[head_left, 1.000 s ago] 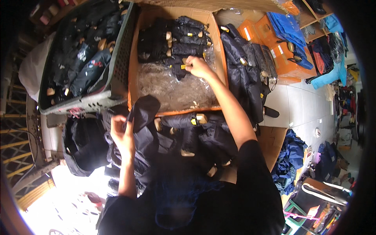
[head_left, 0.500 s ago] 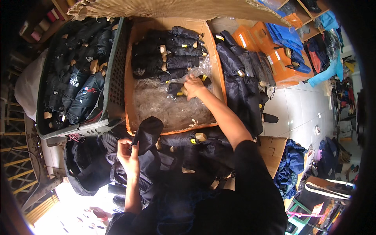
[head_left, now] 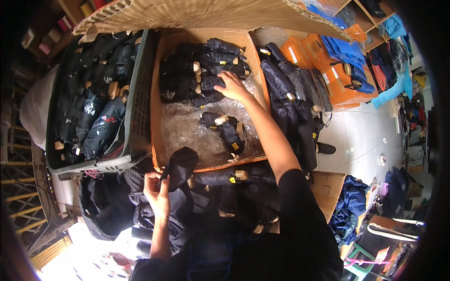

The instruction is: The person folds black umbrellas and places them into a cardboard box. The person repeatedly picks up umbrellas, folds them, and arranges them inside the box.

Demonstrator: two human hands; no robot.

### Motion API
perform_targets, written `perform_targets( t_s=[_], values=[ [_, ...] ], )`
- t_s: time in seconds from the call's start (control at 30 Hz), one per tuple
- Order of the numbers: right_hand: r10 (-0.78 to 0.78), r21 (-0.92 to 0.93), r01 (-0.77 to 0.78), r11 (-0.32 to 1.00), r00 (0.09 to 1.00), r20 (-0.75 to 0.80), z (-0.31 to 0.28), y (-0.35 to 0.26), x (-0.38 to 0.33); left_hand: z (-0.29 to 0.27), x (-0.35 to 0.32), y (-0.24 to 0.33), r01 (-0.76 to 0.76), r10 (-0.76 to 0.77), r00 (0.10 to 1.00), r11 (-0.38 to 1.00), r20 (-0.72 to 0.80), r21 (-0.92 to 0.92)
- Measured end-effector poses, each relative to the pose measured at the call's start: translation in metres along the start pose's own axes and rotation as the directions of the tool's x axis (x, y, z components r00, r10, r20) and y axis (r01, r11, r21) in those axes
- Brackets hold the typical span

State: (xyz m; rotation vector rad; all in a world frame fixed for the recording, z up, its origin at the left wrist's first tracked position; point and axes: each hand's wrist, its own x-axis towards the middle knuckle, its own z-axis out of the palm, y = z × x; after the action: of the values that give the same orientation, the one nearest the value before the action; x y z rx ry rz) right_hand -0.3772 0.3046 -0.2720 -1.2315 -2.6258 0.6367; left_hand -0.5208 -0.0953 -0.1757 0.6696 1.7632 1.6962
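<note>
My left hand [head_left: 158, 193] is closed on a black fabric sleeve [head_left: 182, 166], pinched at its edge between thumb and fingers above the near rim of a cardboard box [head_left: 155, 136]. Inside that box, compact black folding umbrellas with pale handles lie in rows toward the far end. My right hand [head_left: 232, 89] reaches over the row, thumb and fingers apart, beside the end of one folded umbrella [head_left: 211, 83]; whether it touches it is hard to tell. Nearer me, two loose umbrellas [head_left: 229, 136] rest at an angle on clear plastic wrapping [head_left: 180, 131].
At the left stands a dark plastic crate [head_left: 136, 103] full of folded umbrellas. More wrapped umbrellas [head_left: 281, 89] lie along the box's right side, near orange cartons [head_left: 309, 54]. A raised cardboard flap [head_left: 206, 16] spans the far side. Black umbrellas and fabric [head_left: 215, 178] lie close to my body.
My right hand has let go of an umbrella, which now lies nearer me, angled against another. The hand has moved away from me to the row. My left hand still holds the sleeve.
</note>
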Motion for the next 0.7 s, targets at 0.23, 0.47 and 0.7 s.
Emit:
perform_targets(
  t_s=[0.23, 0.47, 0.7],
  values=[
    [0.240, -0.234, -0.183, 0.955, 0.939, 0.245, -0.001, -0.053, 0.031, 0.004, 0.009, -0.013, 0.008, -0.007, 0.999, 1.000, -0.039, 0.012],
    [0.175, -0.288, -0.163, 0.944, 0.985, 0.014, -0.004, -0.019, 0.052, 0.029, 0.046, -0.040, -0.230, 0.202, 0.972, 0.914, 0.118, 0.334],
    [0.397, -0.488, -0.257, 0.834, 0.894, 0.209, -0.012, -0.013, 0.065, 0.035, 0.047, -0.057, -0.446, 0.372, 0.894, 0.674, 0.251, 0.589]
  ],
)
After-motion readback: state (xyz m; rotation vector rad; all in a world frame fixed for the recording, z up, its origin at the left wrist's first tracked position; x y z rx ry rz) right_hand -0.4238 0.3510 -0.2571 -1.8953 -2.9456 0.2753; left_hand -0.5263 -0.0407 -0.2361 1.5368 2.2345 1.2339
